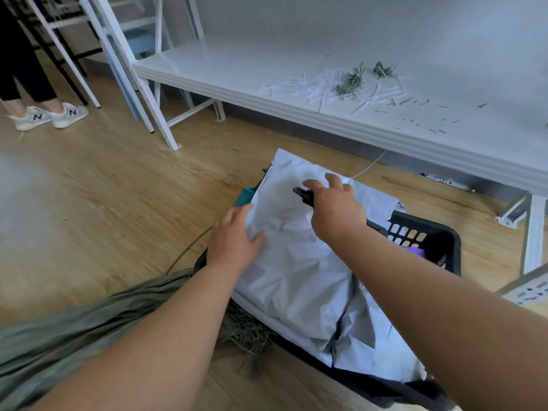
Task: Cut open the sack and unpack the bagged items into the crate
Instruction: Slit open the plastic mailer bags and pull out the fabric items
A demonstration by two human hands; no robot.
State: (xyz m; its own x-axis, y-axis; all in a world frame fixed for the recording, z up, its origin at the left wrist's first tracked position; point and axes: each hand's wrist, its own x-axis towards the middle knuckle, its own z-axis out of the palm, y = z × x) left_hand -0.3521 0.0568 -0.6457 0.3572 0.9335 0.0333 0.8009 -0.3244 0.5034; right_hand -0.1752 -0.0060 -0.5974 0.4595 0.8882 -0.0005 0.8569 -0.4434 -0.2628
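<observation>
A black plastic crate (427, 235) stands on the wooden floor, mostly covered by white plastic mailer bags (299, 280) piled on top. My left hand (234, 241) lies flat on the left edge of the top white bag, fingers spread. My right hand (335, 206) rests on the same bag further back and grips a small black cutter (302, 194) whose tip points left. A teal item (244, 195) pokes out under the bags at the crate's far left. The grey-green woven sack (68, 330) lies slack on the floor at the lower left, with frayed fibres (246, 333) near the crate.
A low white shelf (326, 93) runs behind the crate, strewn with paper strips and fibre scraps (350, 81). White metal rack legs (154, 111) stand at the left. Another person's legs and grey sneakers (47, 115) are at the far left. A white power strip (530, 292) lies at the right.
</observation>
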